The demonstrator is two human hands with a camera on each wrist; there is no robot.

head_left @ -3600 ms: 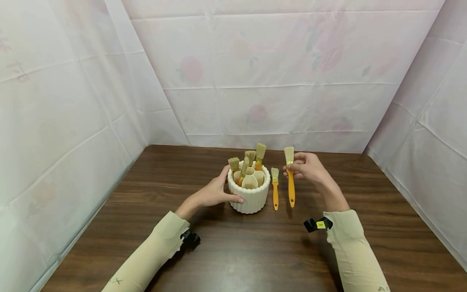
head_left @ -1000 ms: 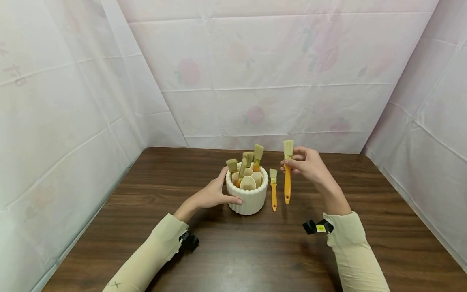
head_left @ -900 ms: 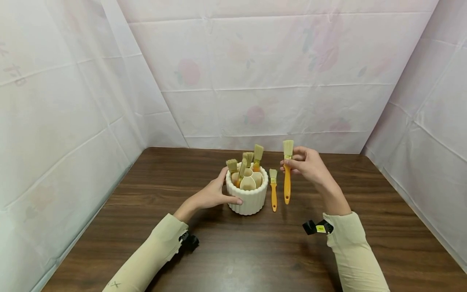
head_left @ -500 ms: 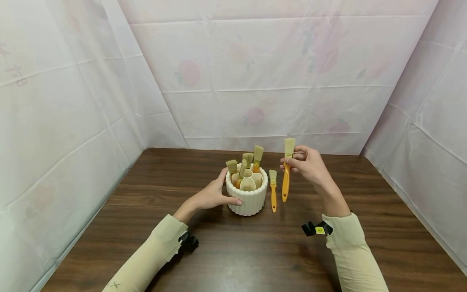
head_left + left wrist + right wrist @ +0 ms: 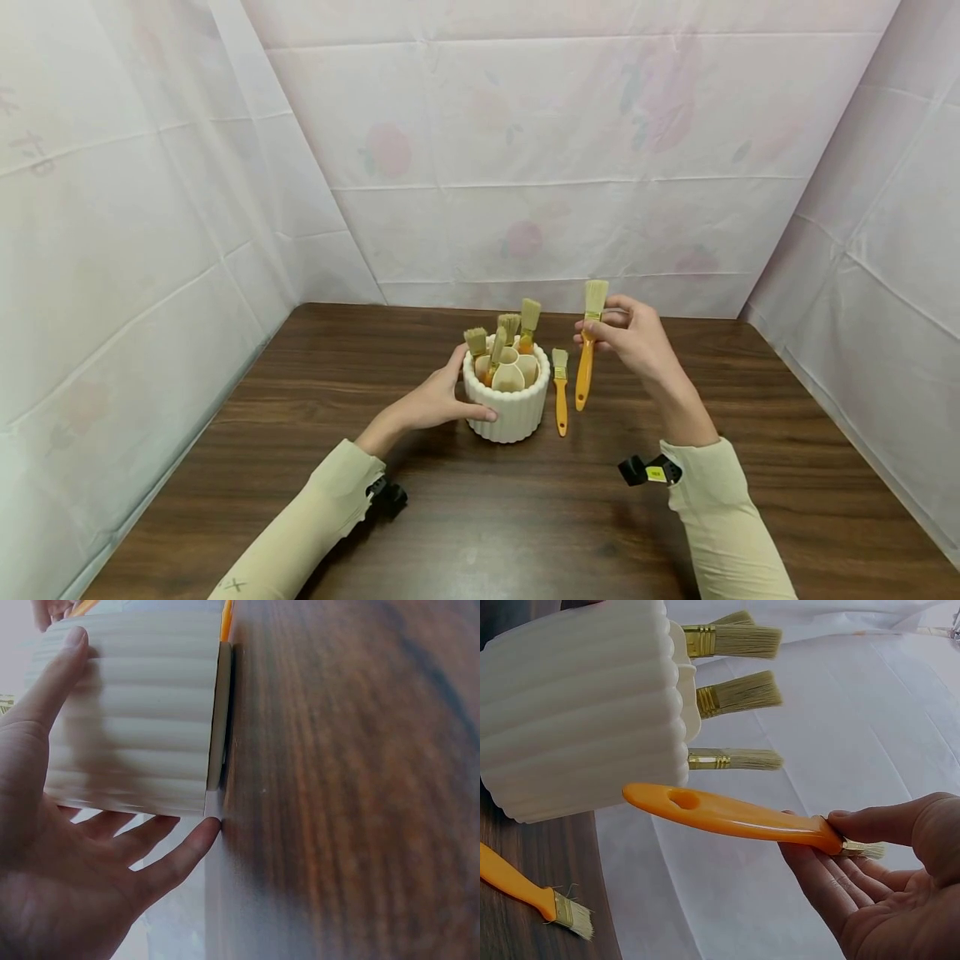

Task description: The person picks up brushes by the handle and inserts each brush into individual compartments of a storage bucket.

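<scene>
Your left hand (image 5: 435,402) cups the ribbed white holder (image 5: 507,414) with fingers spread against its wall, thumb across the near side. The holder stands near the middle of the bench (image 5: 480,517), toward its far edge, with several brushes upright in it. Your right hand (image 5: 633,337) pinches an orange-handled brush (image 5: 584,367) at the ferrule, bristles up, lifted just right of the holder. A smaller brush (image 5: 560,392) lies flat between them.

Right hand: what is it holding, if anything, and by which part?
The right hand pinches an orange-handled brush at the ferrule end of its handle, bristles up. The handle's free end hangs beside the white holder.
</scene>
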